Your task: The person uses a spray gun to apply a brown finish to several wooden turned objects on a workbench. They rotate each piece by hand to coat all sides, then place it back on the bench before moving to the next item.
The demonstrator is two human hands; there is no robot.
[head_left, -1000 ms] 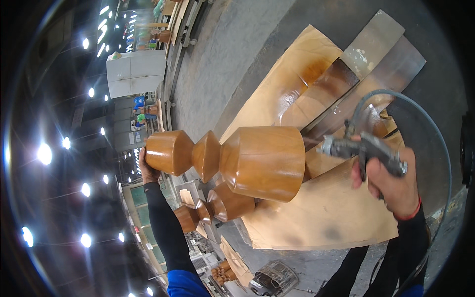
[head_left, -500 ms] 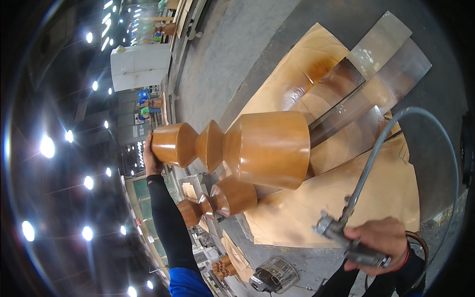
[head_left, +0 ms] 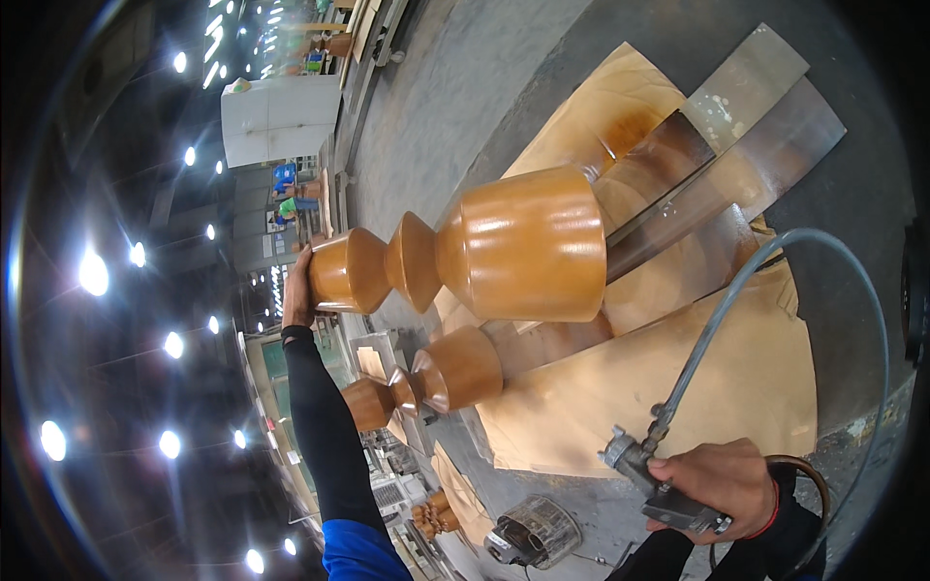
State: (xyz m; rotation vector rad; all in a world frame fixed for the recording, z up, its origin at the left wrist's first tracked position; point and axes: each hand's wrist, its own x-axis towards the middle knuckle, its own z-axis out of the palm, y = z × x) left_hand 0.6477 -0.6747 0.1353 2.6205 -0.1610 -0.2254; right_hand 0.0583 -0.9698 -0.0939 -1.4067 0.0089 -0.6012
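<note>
A glossy orange-brown turned wooden pedestal (head_left: 528, 247), with a wide drum, a narrow double cone and a smaller drum, lies across the middle of the view. My left hand (head_left: 298, 289) grips its small end at the left; part of the fingers is hidden behind the wood. At the lower right, my right hand (head_left: 722, 484) is wrapped round a metal spray gun (head_left: 635, 460), its nozzle pointing toward the upper left. A grey hose (head_left: 722, 320) rises from the gun and loops over to the right. Gun and pedestal are apart.
A second similar pedestal (head_left: 460, 368) stands just beyond the first. Brown cardboard sheets (head_left: 678, 387) and stained flat boards (head_left: 746, 87) cover part of the concrete floor (head_left: 465, 87). A round wire-caged fan or heater (head_left: 533, 533) sits at the bottom. People work in the distance.
The pedestal has turned and tilted, its wide end shifting upward in the view. My right hand and the spray gun have moved slightly down and left.
</note>
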